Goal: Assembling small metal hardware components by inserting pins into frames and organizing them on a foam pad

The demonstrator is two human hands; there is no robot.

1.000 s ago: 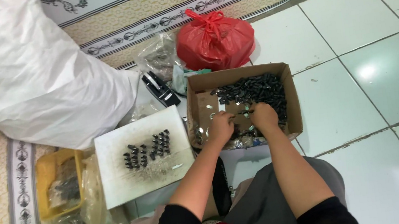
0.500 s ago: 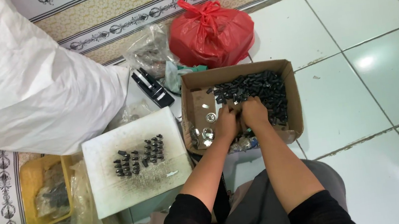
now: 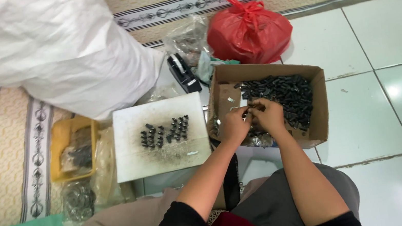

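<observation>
Both hands, left hand (image 3: 234, 125) and right hand (image 3: 267, 115), pinching small black parts (image 3: 281, 94) inside cardboard box (image 3: 321, 112); light, rigid, best gripped fingertip-wise.

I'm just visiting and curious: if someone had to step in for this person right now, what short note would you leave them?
Left hand and right hand: together over the cardboard box, fingertips pinching something small between them; too small to tell what.
Things: the box holds a heap of small black parts and some shiny bits at its near-left corner. Left of it, a white board carries short rows of black pieces.
Done: those few rows on the board.
Left: the heap in the box is large.
Nearby: yellow tray, tape dispenser, red bag, big white sack.
</observation>
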